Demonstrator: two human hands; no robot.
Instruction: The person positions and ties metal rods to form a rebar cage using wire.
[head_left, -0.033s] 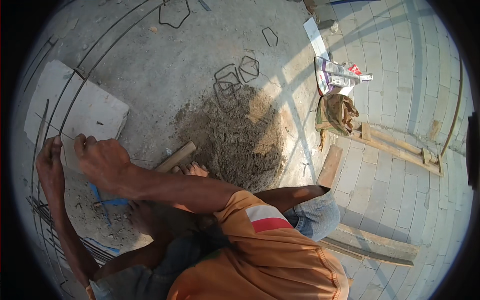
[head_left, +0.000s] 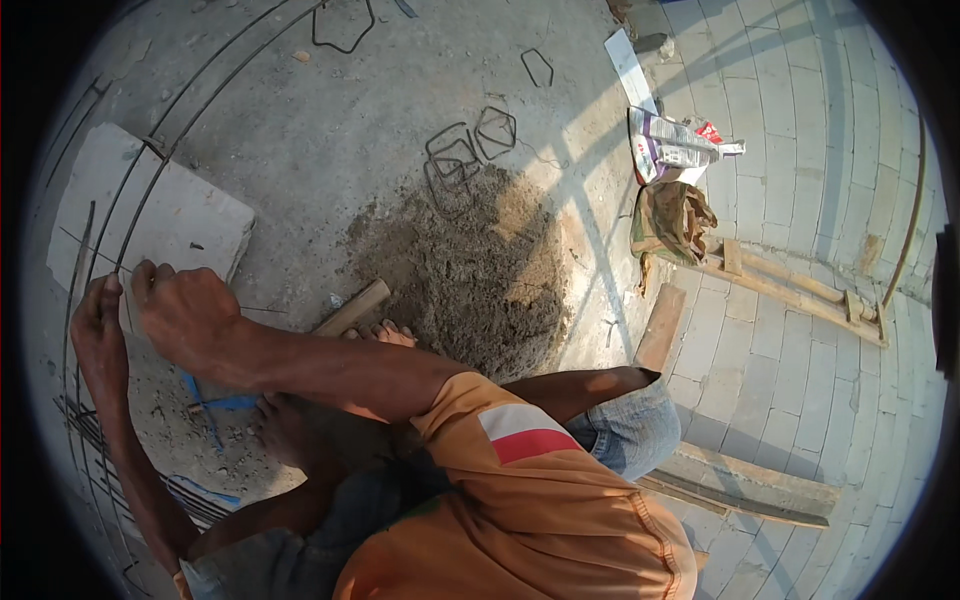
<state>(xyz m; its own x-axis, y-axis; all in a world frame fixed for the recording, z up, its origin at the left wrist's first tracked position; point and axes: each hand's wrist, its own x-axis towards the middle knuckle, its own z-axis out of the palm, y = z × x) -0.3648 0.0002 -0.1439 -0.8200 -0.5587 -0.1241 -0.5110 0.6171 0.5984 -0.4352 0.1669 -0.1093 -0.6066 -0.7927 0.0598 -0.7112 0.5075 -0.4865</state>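
At the left, two long steel bars (head_left: 140,213) curve down toward my hands, tied together at a crossing above a pale slab. My left hand (head_left: 98,325) is closed, with thumb and fingers pinched on the lower part of the nearer bar. Right beside it, my right hand (head_left: 190,315) makes a fist, back of the hand up. Thin wire (head_left: 85,243) crosses the bars near both hands, and another thin end pokes out past the right fist, so the fist seems closed on wire; its fingertips are hidden.
The pale slab (head_left: 190,210) lies under the bars. A heap of grey sandy mix (head_left: 490,280) sits ahead of my feet, with bent steel rings (head_left: 450,150) beyond it. Blue strips (head_left: 230,402) and more bars (head_left: 95,430) lie nearby. Bags (head_left: 675,220) and a wooden frame (head_left: 780,285) stand right.
My right fist has shifted slightly left, closer to my left hand. The left hand stays at the bar. The whole view has moved a little.
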